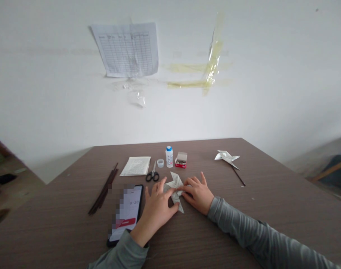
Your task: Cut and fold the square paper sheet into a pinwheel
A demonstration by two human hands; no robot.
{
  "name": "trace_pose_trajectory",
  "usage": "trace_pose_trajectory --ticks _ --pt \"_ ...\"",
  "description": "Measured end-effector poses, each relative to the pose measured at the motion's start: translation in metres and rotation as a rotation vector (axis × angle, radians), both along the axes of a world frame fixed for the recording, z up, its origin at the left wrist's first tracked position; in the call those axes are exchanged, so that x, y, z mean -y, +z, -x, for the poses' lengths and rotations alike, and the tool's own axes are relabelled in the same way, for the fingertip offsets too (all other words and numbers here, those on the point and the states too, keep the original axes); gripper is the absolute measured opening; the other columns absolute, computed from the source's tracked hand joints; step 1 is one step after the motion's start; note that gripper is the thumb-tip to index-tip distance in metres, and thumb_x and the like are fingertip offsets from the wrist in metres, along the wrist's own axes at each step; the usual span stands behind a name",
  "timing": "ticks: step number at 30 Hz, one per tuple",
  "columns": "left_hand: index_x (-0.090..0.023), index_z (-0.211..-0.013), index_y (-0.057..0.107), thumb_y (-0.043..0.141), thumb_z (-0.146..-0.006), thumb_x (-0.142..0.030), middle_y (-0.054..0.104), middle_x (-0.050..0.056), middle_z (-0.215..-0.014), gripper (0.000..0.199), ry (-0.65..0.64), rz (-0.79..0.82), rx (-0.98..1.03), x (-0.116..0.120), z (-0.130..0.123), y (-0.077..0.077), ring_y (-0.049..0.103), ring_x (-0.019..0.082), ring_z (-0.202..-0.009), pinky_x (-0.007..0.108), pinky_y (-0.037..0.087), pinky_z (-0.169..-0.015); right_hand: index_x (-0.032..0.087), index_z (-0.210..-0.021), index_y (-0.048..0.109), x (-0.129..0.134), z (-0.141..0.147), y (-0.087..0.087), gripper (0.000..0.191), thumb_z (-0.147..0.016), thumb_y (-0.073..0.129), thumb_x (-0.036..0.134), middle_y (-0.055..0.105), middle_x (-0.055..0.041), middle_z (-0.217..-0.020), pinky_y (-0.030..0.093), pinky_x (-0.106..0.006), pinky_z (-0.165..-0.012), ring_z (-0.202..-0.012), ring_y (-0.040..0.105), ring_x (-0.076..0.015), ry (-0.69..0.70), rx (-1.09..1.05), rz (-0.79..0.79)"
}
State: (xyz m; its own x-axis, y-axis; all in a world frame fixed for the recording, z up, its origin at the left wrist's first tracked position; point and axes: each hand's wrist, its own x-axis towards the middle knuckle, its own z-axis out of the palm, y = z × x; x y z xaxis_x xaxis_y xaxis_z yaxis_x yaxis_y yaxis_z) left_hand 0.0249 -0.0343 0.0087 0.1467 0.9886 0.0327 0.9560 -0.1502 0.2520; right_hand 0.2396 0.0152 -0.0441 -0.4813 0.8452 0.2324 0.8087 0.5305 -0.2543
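A paper pinwheel [176, 182] with pointed blades lies on the table between my two hands. My left hand [159, 200] grips its left side, with the index finger near the middle and the thumb by the lower blade. From the right, my right hand [197, 192] presses its fingertips at the pinwheel's centre, the little finger raised. The fingers hide part of the folds. Just beyond the hands are black-handled scissors [152, 175], a small clear cup [160, 163], a white glue bottle with a blue cap [169, 157] and an open red box of small metal pieces [181, 161].
A pinwheel on a stick [226, 157] lies at the right. Several dark sticks [104, 190] rest at the left, near a stack of paper sheets [136, 166]. A phone [128, 213] lies beside my left forearm. A wall stands behind the table [257, 224].
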Motion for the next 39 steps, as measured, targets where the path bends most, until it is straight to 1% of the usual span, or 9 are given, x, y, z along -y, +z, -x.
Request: trace_pose_trajectory --ticks 3,6,12,15,21,25,28,31,39 --pt "-0.034 -0.158 0.095 0.082 -0.114 -0.029 0.064 0.017 -0.2 0.045 0.011 0.028 -0.026 0.0 -0.004 0.003 0.058 0.05 -0.186 0.086 0.043 -0.154 0.046 -0.146 0.099 0.001 0.0 0.005 0.041 -0.121 0.075 0.023 0.094 -0.0095 -0.138 0.034 -0.097 -0.151 -0.142 0.083 -0.0384 0.001 -0.003 0.018" --pt "-0.032 -0.156 0.095 0.083 -0.113 -0.027 0.063 0.018 -0.2 0.045 0.013 0.014 -0.034 -0.001 -0.005 0.0 0.058 0.051 -0.186 0.088 0.042 -0.153 0.048 -0.144 0.099 0.002 0.0 0.008 0.042 -0.119 0.077 0.023 0.093 -0.0079 -0.137 0.036 -0.095 -0.151 -0.141 0.083 -0.0381 0.0 -0.014 0.02" --pt "-0.039 -0.149 0.099 0.092 -0.106 -0.028 0.068 0.014 -0.196 0.045 0.011 -0.049 0.02 -0.002 -0.002 -0.01 0.064 0.059 -0.178 0.093 0.042 -0.151 0.044 -0.143 0.1 0.004 -0.001 0.009 0.04 -0.118 0.078 0.022 0.094 -0.0088 -0.137 0.029 -0.095 -0.153 -0.142 0.084 -0.0377 -0.007 -0.065 0.047" --pt "-0.041 -0.15 0.098 0.093 -0.106 -0.03 0.068 0.012 -0.196 0.046 0.009 -0.059 0.014 -0.004 0.0 -0.013 0.064 0.059 -0.177 0.094 0.042 -0.15 0.047 -0.141 0.101 0.002 -0.002 0.006 0.04 -0.118 0.079 0.022 0.095 -0.0082 -0.136 0.03 -0.097 -0.152 -0.14 0.085 -0.038 0.003 -0.073 0.033" --pt "-0.044 -0.153 0.097 0.092 -0.108 -0.032 0.065 0.011 -0.199 0.047 0.009 -0.056 -0.06 -0.007 0.0 -0.016 0.063 0.052 -0.181 0.093 0.047 -0.149 0.044 -0.14 0.102 -0.006 -0.004 -0.009 0.034 -0.117 0.084 0.024 0.095 -0.0102 -0.134 0.035 -0.102 -0.148 -0.138 0.087 -0.0418 0.032 -0.084 -0.014" --pt "-0.041 -0.156 0.096 0.094 -0.108 -0.034 0.061 0.015 -0.202 0.049 0.016 -0.051 -0.053 -0.007 0.001 -0.015 0.062 0.053 -0.181 0.093 0.045 -0.149 0.045 -0.141 0.101 -0.009 -0.005 -0.015 0.034 -0.119 0.082 0.026 0.095 -0.0088 -0.133 0.038 -0.101 -0.148 -0.137 0.087 -0.0401 0.049 -0.081 -0.049" --pt "-0.042 -0.155 0.096 0.097 -0.106 -0.033 0.062 0.015 -0.201 0.05 0.023 -0.062 -0.043 -0.007 0.002 -0.014 0.063 0.054 -0.181 0.094 0.044 -0.149 0.043 -0.14 0.101 -0.008 -0.005 -0.014 0.033 -0.12 0.082 0.026 0.095 -0.01 -0.134 0.035 -0.103 -0.147 -0.138 0.087 -0.0418 0.046 -0.082 -0.041" --pt "-0.039 -0.156 0.096 0.095 -0.108 -0.034 0.061 0.018 -0.201 0.048 0.012 -0.054 -0.036 -0.006 0.002 -0.011 0.061 0.055 -0.182 0.095 0.041 -0.15 0.042 -0.14 0.101 -0.006 -0.005 -0.013 0.033 -0.119 0.083 0.025 0.096 -0.0105 -0.134 0.034 -0.103 -0.148 -0.138 0.088 -0.0422 0.043 -0.087 -0.036" --pt "-0.036 -0.163 0.092 0.088 -0.115 -0.034 0.057 0.02 -0.204 0.049 0.014 0.016 -0.06 -0.003 -0.002 -0.002 0.055 0.052 -0.187 0.093 0.038 -0.152 0.048 -0.15 0.098 -0.007 -0.005 -0.016 0.039 -0.12 0.083 0.028 0.094 -0.0082 -0.132 0.04 -0.095 -0.149 -0.136 0.085 -0.0379 0.044 -0.058 -0.082"
